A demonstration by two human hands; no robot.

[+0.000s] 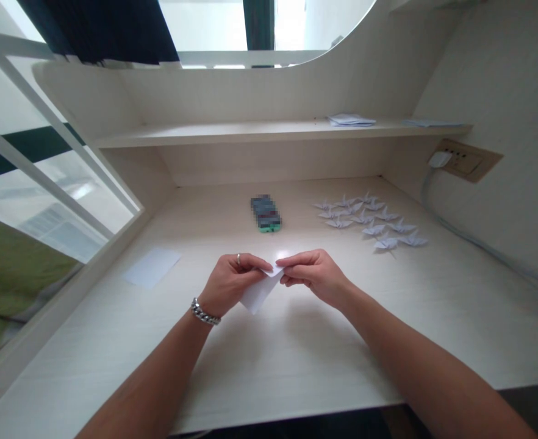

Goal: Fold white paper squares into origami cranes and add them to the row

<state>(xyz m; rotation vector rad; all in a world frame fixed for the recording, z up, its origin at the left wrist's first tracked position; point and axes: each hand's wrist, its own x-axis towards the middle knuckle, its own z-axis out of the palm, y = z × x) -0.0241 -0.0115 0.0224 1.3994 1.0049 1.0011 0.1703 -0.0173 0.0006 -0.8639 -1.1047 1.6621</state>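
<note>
A folded piece of white paper (258,292) hangs just above the pale wooden desk (296,353), pinched at its top corner by both hands. My left hand (231,281), with a ring and a chain bracelet, is closed on the paper's left side. My right hand (312,275) is closed on the same top corner from the right, fingertips meeting those of the left. The lower part of the paper points down toward me.
Several folded white paper cranes (370,221) lie in rows at the back right. A phone (266,214) lies behind my hands. A flat white sheet (152,267) rests at the left. A shelf (251,131) holds paper; a wall socket (463,160) with cable sits on the right.
</note>
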